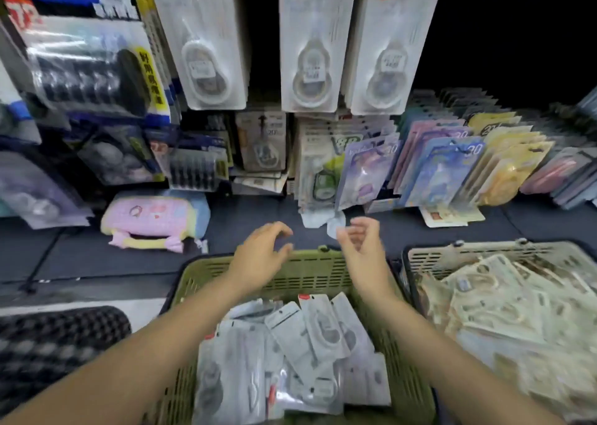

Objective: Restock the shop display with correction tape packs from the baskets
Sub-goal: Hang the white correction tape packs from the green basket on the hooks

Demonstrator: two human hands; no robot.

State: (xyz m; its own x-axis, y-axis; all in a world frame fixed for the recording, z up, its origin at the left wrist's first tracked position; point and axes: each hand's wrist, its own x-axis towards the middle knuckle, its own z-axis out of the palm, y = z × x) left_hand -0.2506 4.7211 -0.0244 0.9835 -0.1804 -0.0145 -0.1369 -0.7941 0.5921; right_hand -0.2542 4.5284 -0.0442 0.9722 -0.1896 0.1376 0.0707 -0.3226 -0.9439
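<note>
Both hands are held empty, fingers loosely curled: left hand (261, 250), right hand (361, 247). Correction tape packs (290, 353) lie nearer, below, in green basket (310, 266); right hand judged marginally closer.

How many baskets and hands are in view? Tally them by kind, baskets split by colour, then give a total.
Green basket, holding white correction tape packs: 1
Beige basket, holding cream packs: 1
Hands, left hand and right hand, both empty: 2
Total: 4
</note>
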